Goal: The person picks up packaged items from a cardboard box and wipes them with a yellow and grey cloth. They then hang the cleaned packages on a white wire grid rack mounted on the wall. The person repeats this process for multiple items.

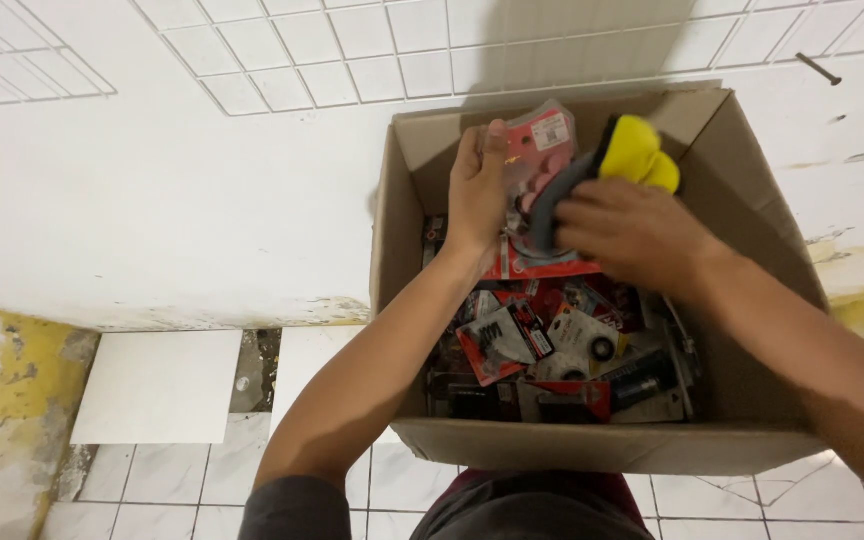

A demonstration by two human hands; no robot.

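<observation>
Two hands are working inside one open box (732, 210) that is standing on a tiled floor against a white wall. The left hand (477, 190) is reaching in along the back wall of the box, its fingers pressed around the edge of a clear pack (542, 140) with a red card backing, and is holding it upright near the top of the box. The right hand (632, 232) is lying just beside it, curled over a grey handle (552, 205) that is ending in a yellow head (637, 155); the fingers are bent around it, though how tightly they are closing cannot be told because the back of the hand is hiding them.

Judging by its look, the pack is handling light and somewhat springy: thin plastic that is flexing under the fingers and slipping easily when pinched on the smooth face. Its stiffer card edge is looking like the safer place to hold, which is where the left hand is gripping. The tool with the yellow head is seeming heavier and rigid, best taken at the grey shank.

Below the hands, many more packs (502, 340) are lying loose in a heap, red, black and clear, overlapping too much for an exact count; at least eight are showing. One dark nail (818, 68) is lying on the floor beyond the box.
</observation>
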